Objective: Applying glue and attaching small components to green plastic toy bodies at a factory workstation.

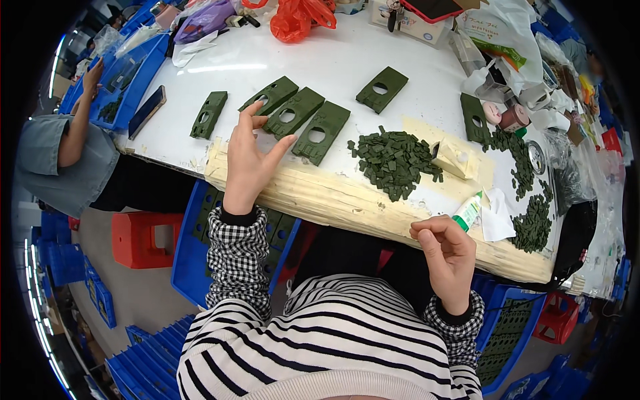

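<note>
My left hand [248, 159] is over the table's near edge with thumb and fingers spread, holding nothing. Its fingertips are at a row of dark green plastic model hull pieces with round holes: one [279, 91] by the index finger, a middle one [301, 105], and one to the right [328, 125]. Whether the fingers touch them I cannot tell. My right hand [448, 261] is curled, its fingers and thumb drawn together, beside a white glue tube [469, 212] with a green tip; anything pinched there is too small to make out. A heap of small green parts [393, 160] lies between the hands.
More hull pieces lie at left [209, 115], far middle [392, 79] and right [471, 123]. A taped box [455, 160] stands beside the heap. Further small parts [532, 223] lie right. Below are blue crates [183, 250]. A co-worker's sleeve [63, 157] is at left.
</note>
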### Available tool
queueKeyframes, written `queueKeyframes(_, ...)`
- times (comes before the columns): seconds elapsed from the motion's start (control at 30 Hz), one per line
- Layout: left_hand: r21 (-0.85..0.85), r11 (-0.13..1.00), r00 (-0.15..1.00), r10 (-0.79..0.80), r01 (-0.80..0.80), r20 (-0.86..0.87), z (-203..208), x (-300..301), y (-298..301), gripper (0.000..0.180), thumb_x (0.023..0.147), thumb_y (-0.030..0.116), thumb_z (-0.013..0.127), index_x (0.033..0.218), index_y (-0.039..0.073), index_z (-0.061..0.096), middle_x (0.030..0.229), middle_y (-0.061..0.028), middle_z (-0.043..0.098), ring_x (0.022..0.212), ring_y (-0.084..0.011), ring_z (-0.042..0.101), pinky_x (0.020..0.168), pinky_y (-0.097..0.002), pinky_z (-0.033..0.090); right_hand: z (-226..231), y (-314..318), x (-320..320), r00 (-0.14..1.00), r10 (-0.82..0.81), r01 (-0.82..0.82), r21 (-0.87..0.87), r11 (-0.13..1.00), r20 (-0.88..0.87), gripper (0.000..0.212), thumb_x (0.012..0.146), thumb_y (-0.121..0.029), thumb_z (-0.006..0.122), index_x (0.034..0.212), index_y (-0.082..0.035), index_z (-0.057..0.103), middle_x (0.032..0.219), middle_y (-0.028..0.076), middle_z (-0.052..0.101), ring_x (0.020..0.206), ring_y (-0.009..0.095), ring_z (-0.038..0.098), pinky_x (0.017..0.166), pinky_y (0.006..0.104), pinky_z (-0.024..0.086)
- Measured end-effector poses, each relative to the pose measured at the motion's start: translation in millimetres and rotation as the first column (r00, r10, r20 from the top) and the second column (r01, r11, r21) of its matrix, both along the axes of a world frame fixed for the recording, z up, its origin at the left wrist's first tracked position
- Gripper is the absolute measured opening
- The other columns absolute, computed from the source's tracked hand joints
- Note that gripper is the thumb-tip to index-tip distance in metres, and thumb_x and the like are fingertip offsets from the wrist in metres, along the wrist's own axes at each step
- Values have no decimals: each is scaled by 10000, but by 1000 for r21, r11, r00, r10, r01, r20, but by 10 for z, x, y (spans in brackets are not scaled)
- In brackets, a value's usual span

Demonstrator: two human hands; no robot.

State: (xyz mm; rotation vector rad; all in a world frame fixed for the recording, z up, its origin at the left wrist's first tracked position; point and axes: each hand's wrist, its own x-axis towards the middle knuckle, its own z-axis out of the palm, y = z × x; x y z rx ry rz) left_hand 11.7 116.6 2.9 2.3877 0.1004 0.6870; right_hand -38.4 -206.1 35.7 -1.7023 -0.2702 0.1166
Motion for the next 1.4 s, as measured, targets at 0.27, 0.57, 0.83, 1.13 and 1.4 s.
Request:
queueKeyframes(0.27, 299, 883, 922, 291, -362, 256, 14, 30, 680, 467, 843, 250, 721, 1215, 21, 556, 1103, -143, 621, 1026, -283, 568, 904, -392, 437, -14, -56, -22, 1000, -6, 6, 12, 1000, -1, 89, 886, -18, 615, 918, 53, 659, 857, 102, 667, 777, 144, 596, 733, 251, 462)
queueKeyframes(0.57, 242, 966, 994, 100, -88, -41, 79, 236, 660, 580, 762, 229, 756, 1271, 72, 527, 1157, -188, 637, 1103, -327, 582, 947, -420, 425, -16, -78, -12, 1000, -14, 13, 31, 999, 12, 86, 879, -36, 630, 898, 40, 665, 839, 105, 672, 765, 163, 624, 723, 265, 484)
queueKeyframes(0.83, 140, 983, 992, 126, -122, -20, -18, 233, 670, 544, 839, 135, 723, 1330, 31, 512, 1198, -141, 609, 1110, -220, 574, 965, -353, 438, 50, -628, 123, 962, -205, 227, -111, 967, 183, 81, 862, -21, 648, 905, 45, 670, 822, 96, 676, 742, 138, 625, 690, 256, 484)
queueKeyframes(1.13, -429, 857, 946, -180, 285, 270, 455, -388, -236, 528, 834, -31, 561, 1343, -75, 426, 1325, -166, 501, 1221, -231, 499, 1056, -351, 356, -112, -1648, 927, 803, -405, 597, -578, 557, 439, 151, 823, -146, 678, 858, 0, 689, 745, 120, 677, 676, 231, 651, 640, 323, 503)
queueKeyframes(1.4, -536, 656, 814, -570, 531, 108, 478, -443, -1026, 597, 721, 10, 636, 1291, -54, 473, 1145, -105, 537, 971, -162, 542, 866, -278, 448, -218, -1547, 1273, 825, -366, 553, -745, 373, 430, 154, 795, -190, 686, 798, -38, 706, 771, 128, 688, 751, 309, 646, 691, 408, 519)
